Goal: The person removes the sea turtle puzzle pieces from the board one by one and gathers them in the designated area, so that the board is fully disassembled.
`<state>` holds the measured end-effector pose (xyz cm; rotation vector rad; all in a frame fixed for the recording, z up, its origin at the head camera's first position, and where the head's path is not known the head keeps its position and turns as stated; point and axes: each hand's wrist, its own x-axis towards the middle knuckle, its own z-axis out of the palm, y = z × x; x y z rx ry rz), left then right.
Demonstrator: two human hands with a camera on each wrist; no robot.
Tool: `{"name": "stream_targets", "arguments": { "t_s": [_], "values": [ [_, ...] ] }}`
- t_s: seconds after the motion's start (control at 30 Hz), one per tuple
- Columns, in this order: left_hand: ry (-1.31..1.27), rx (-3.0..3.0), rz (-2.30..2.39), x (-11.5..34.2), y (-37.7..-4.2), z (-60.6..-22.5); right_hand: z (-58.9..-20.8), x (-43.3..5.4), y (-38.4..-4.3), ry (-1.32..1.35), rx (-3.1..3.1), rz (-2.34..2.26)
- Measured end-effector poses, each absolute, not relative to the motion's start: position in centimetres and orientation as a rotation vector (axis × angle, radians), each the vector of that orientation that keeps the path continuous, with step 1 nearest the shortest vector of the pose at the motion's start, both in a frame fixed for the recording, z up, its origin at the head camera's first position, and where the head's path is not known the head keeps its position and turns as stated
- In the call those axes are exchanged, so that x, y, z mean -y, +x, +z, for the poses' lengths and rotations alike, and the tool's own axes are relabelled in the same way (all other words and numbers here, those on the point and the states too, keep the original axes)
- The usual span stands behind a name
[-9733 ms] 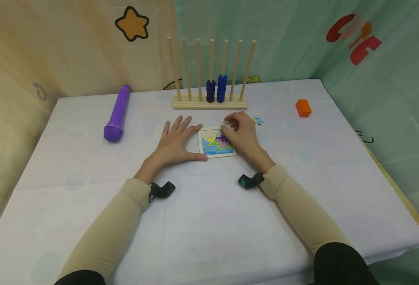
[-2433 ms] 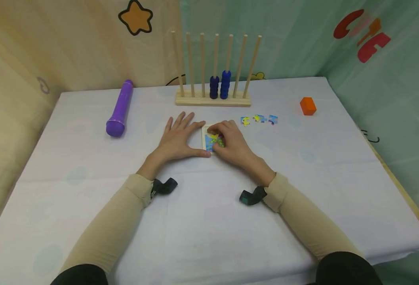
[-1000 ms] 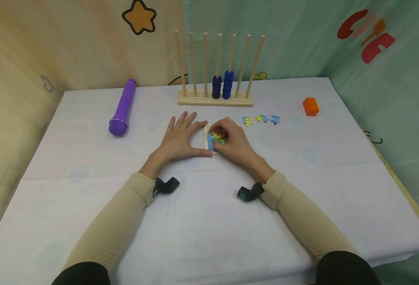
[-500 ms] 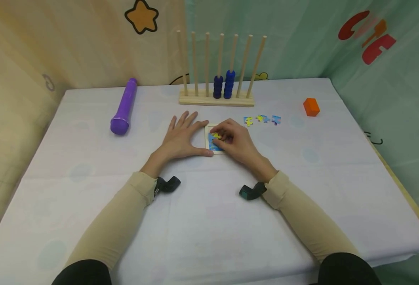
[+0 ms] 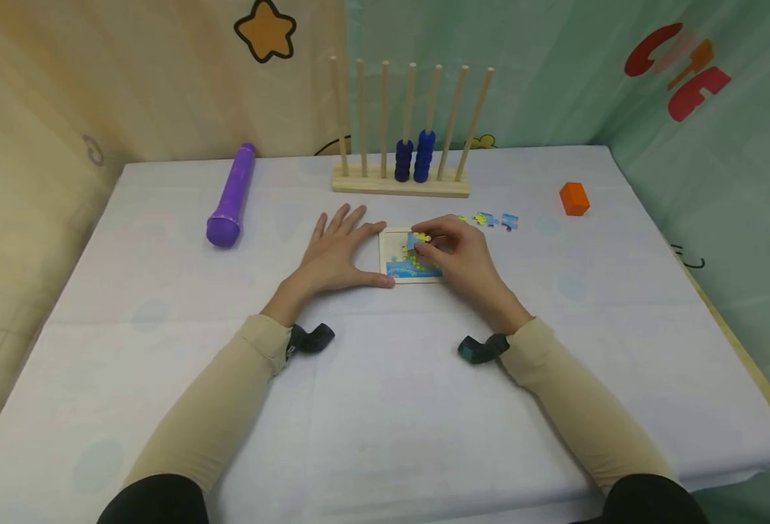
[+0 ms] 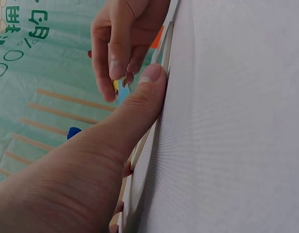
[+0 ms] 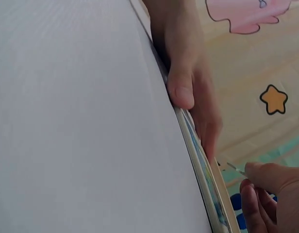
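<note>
A small wooden jigsaw board (image 5: 392,240) lies mid-table; blue and green pieces fill its lower part, and its upper left shows bare wood. My left hand (image 5: 332,255) is spread flat on its left side, thumb and index finger touching the board's edge. Over the board, my right hand (image 5: 469,258) pinches a blue and yellow puzzle piece (image 5: 414,240) between thumb and fingers. In the left wrist view the puzzle piece (image 6: 123,93) hangs clear of the board. Its thin edge shows in the right wrist view. The right hand hides the board's upper right.
Loose puzzle pieces (image 5: 486,219) lie right of the board, one partly behind the right hand. Behind stands a wooden peg rack (image 5: 401,186) with dark blue beads. A purple toy microphone (image 5: 233,193) lies at back left, an orange block (image 5: 574,199) at back right.
Several pieces have come out of the board and now lie to its right. Just now my right hand lifts another piece from the upper left and shifts right. The left hand stays put.
</note>
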<state>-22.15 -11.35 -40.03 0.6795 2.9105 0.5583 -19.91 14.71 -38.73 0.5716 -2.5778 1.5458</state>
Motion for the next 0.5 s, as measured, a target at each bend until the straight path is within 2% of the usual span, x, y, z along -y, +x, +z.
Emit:
{"name": "stream_targets", "arguments": {
  "t_s": [0.3, 0.5],
  "values": [
    [0.683, -2.897, 0.545, 11.0, -22.1, -39.9, -40.1, -20.3, -20.6, 0.492, 2.590, 1.537],
    [0.672, -2.902, 0.566, 11.1, -22.1, -39.8, -40.3, -22.1, -20.9, 0.468, 2.652, 1.428]
  ]
}}
